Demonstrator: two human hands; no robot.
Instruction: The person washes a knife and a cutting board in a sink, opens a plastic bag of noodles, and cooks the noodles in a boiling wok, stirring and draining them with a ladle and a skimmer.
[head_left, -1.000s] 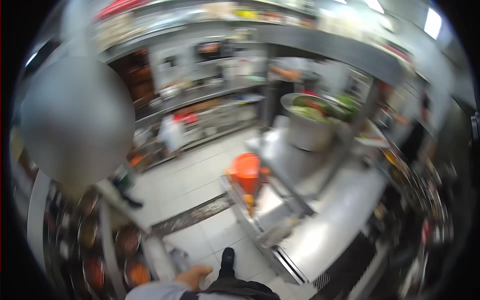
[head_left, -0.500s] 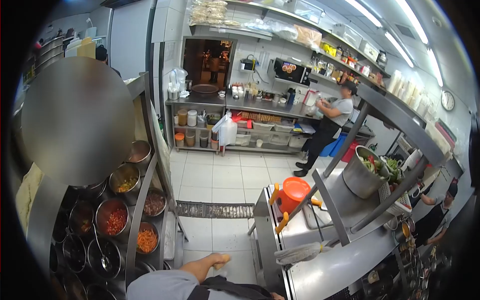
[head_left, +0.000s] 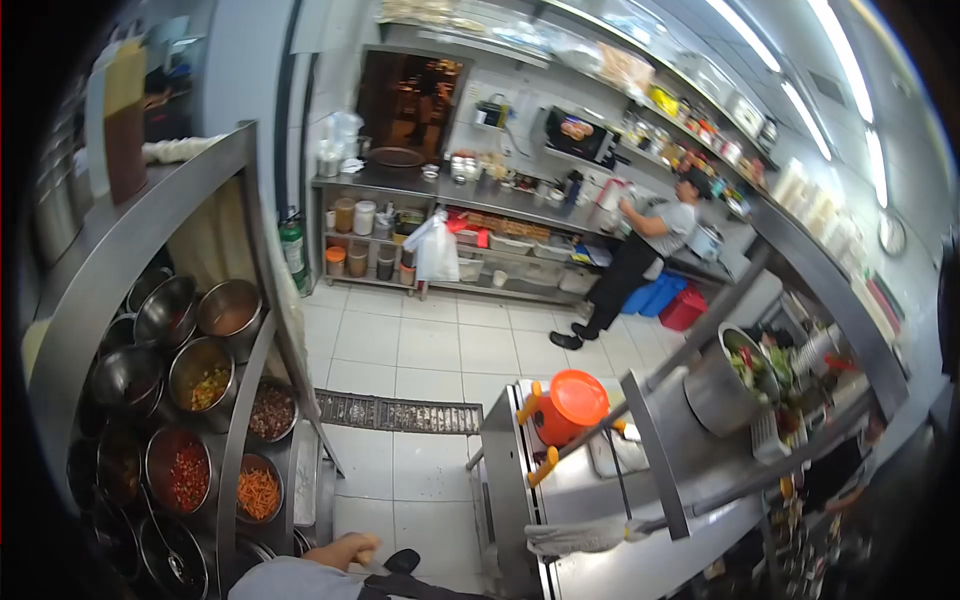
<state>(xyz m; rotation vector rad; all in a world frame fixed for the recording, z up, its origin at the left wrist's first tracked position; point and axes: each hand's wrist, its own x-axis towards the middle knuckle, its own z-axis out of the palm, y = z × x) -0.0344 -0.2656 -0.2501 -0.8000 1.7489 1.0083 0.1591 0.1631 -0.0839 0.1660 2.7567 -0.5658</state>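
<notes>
Head view of a kitchen aisle. The left hand [head_left: 350, 551] hangs at the lower margin, above the floor [head_left: 430, 470], with its fingers partly curled; whether it grips anything cannot be told. The right hand lies outside the view. Nearest to the left hand is a metal bowl of orange shreds [head_left: 259, 489], set by the right edge of the bowl-bearing surface [head_left: 303, 432], toward its near end. Just beyond it along that edge is a bowl of brownish chopped pieces [head_left: 272, 410]. Across a steel rail [head_left: 246, 430] stand a bowl of red chopped pieces [head_left: 187, 474] and, farther off, a bowl of yellow-green pieces [head_left: 206, 385]; a spoon [head_left: 174, 560] rests in a dark bowl nearer the viewer.

Opposite, a steel surface [head_left: 620, 580] carries an orange bucket [head_left: 567, 408] near its far left corner and a cloth [head_left: 580, 537] across its left edge. Above this surface, a large pot of vegetables [head_left: 722, 395] stands beside a white basket [head_left: 768, 437]. In the background, a co-worker [head_left: 655, 240] stands at the front edge of a long surface [head_left: 500, 192], near its right end; a white bag [head_left: 437, 250] hangs at the same edge, nearer the left corner.
</notes>
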